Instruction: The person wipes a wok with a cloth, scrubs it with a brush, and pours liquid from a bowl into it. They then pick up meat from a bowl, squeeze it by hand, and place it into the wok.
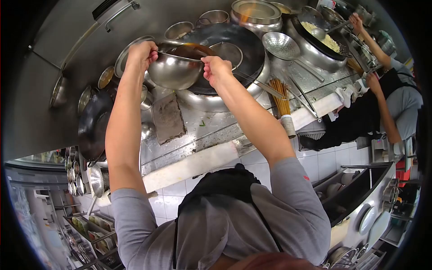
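Note:
A round steel bowl hangs between my hands over the near left edge of a large black wok. My left hand is closed on the bowl's left rim, and my right hand grips the right rim. Something dark brown shows inside the bowl, which looks tipped away from me. Behind my right hand, a round wire strainer lies in the wok, its handle reaching toward the counter's front.
A perforated ladle rests right of the wok, near a bamboo brush. Lidded pots line the back. At right, another person's hand holds a ladle over a second wok. A dark wok leans at left.

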`<state>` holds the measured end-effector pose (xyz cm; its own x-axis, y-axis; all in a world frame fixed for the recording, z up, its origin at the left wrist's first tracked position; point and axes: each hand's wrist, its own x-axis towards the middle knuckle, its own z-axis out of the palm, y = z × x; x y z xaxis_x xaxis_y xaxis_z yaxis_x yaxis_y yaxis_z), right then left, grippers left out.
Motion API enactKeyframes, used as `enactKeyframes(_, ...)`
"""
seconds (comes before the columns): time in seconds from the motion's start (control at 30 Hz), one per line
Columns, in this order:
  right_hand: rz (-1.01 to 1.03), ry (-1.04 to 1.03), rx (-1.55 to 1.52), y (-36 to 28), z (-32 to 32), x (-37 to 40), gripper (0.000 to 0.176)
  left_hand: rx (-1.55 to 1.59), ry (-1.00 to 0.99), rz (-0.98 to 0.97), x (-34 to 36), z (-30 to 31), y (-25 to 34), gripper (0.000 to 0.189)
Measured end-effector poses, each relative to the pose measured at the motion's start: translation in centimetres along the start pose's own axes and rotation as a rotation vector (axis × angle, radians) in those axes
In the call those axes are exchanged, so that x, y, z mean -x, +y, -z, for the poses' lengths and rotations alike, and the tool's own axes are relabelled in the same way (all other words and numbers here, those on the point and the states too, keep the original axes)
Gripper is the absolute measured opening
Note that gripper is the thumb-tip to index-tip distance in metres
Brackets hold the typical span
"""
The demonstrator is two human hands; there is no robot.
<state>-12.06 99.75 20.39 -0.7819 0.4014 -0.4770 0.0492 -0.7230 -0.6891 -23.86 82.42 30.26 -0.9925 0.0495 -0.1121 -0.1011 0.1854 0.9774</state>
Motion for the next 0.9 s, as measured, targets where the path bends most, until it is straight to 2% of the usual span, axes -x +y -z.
enactKeyframes(0.43, -0.087, 0.02, 0.009, -0.3, 1.8, -0.1, 0.018, -0.078, 0.044, -0.041, -1.6, -3.7, 1.2, 0.006)
enactKeyframes(0.53, -0.069, -0.003, -0.013, -0.4, 2.6, 0.6, 0.013, -0.061, 0.072, -0.016, -2.5, -4.7, 1.5, 0.006)
enactKeyframes(0.63, 0.142, -0.217, 0.168, -1.2, 5.6, 2.9, 0.011, -0.109, 0.077, -0.012, -3.3, -4.9, 1.7, 0.006)
enactKeyframes(0.7, 0.749, -0.265, 0.568, -2.3, 10.5, 3.7, 0.017, -0.122, 0.071, -0.005, -3.7, -5.0, 1.8, 0.006)
enactKeyframes(0.77, 1.278, 0.088, 1.28, -5.9, 15.2, 6.9, 0.018, -0.133, 0.055, -0.013, -4.2, -4.8, 2.0, 0.006)
enactKeyframes(0.9, 0.368, 0.022, 0.794, -6.8, 20.7, 4.7, 0.024, -0.165, 0.024, -0.016, -4.0, -5.3, 2.4, 0.005)
